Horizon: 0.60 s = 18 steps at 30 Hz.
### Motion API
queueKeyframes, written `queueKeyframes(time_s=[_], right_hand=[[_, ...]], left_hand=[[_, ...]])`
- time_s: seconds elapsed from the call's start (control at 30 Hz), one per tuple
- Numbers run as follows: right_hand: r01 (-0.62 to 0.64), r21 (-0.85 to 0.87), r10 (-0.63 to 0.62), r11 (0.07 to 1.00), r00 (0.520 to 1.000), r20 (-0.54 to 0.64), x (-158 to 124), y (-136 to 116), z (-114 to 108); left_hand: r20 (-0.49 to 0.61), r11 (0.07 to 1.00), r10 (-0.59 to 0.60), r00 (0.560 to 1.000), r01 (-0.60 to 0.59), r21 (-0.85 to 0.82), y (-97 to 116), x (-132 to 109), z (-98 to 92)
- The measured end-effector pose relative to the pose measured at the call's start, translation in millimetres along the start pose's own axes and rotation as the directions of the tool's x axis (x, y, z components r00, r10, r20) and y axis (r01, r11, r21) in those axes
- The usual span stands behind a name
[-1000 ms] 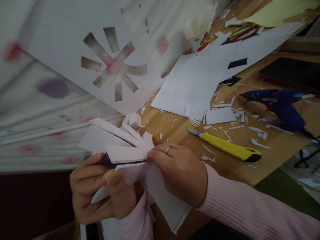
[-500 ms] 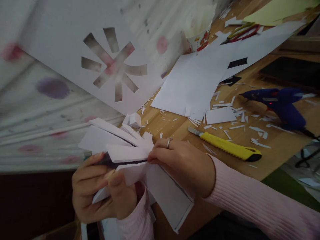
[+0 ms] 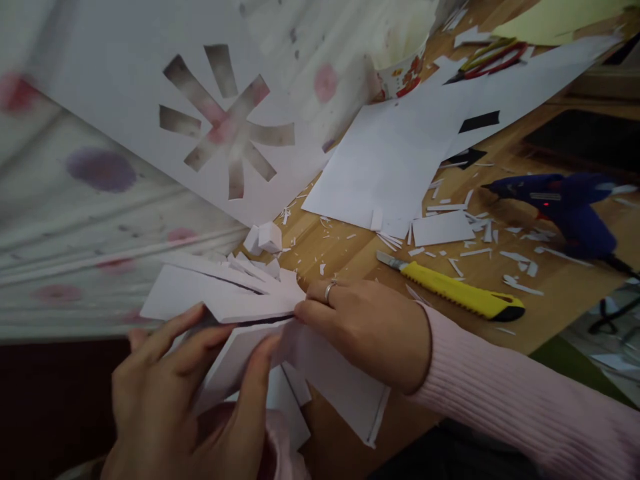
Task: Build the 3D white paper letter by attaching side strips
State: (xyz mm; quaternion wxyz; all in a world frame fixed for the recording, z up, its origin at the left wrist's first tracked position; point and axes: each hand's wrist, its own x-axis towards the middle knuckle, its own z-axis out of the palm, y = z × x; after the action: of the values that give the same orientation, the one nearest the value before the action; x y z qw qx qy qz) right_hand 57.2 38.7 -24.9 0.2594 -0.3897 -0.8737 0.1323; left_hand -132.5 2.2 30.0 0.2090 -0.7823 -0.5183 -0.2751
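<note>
A white foam-board piece (image 3: 250, 303), built of several flat blades fanning out from a centre, is between my hands. My right hand (image 3: 363, 327), with a ring on one finger, pinches it near the centre, where the blades meet. At the lower left my left hand (image 3: 185, 393) holds one blade, thumb on the near face and fingers on the far side. A dark narrow gap shows between two neighbouring blades. Part of the piece is hidden behind my left hand and sleeve.
A yellow utility knife (image 3: 455, 290), blade out, lies right of my hand. Beyond it are a blue glue gun (image 3: 560, 200), scissors (image 3: 487, 60), paper scraps and a paper cup (image 3: 403, 73). A white sheet with cut-out slots (image 3: 135, 40) rests on the spotted cloth at left.
My left hand has shifted down and left, its fingers straighter along the blade. The blades have tilted lower on the left. My right hand keeps its pinch in nearly the same place.
</note>
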Motion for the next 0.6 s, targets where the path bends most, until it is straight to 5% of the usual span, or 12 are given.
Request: queueKeyframes(time_s=[0.13,0.37,0.6], right_hand=[[0.087,0.036,-0.088,0.996,0.996,0.029,5,5,1],[0.177,0.036,-0.175,0.984,0.983,-0.059,7,2,8],[0.188,0.011,-0.187,0.982,0.981,-0.044,6,1,8]], left_hand=[[0.098,0.955,0.275,0.956,-0.284,0.089,-12,1,-6.2],[0.047,1.000,0.017,0.999,-0.018,0.026,2,-1,-2.5],[0.059,0.979,0.182,0.982,-0.186,0.088,-9,1,-2.3]])
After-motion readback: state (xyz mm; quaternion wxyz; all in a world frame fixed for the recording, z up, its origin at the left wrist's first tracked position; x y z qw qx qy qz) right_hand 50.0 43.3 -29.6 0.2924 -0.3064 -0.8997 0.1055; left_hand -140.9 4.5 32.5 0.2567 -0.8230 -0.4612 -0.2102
